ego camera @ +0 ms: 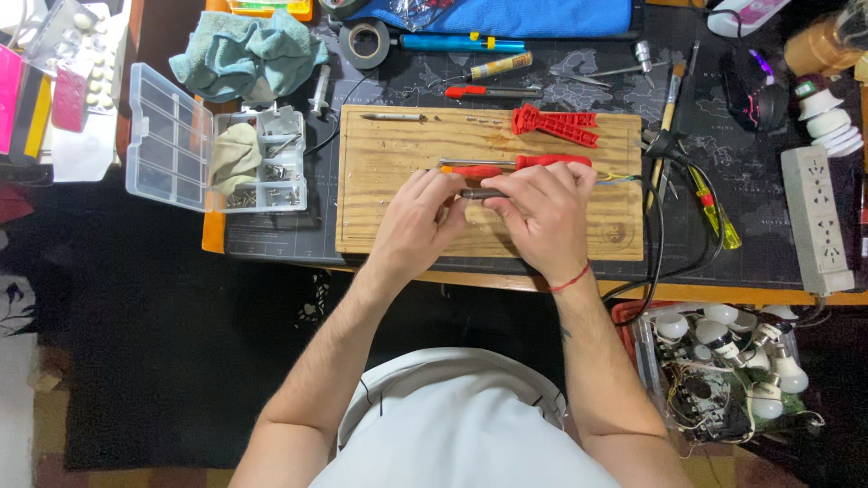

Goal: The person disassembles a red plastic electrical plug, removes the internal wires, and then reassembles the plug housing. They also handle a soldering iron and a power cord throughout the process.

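From the head camera, a wooden board is seen lying on a dark mat on the workbench, and both hands are held together over its middle. A slim dark metal barrel, apparently part of a soldering iron or similar tool, is gripped between them: the left hand is closed around its left end with the fingertips pinched, and the right hand is closed over its right end, a red thread being worn at that wrist. The barrel is held level, just above the board. Just beyond the fingers, a red-handled screwdriver is laid along the board, with a red plastic piece farther back and a thin metal rod near the far left corner. A clear compartment box of screws stands open to the left of the board, and a crumpled teal cloth lies behind it.

The step in hand is judged to be the twisting or pulling apart, or the joining, of two sections of the barrel; which cannot be told. For the next move, a firm counter-grip by both hands and a straight, aligned axis would be called for, so that small parts are not dropped off the board.
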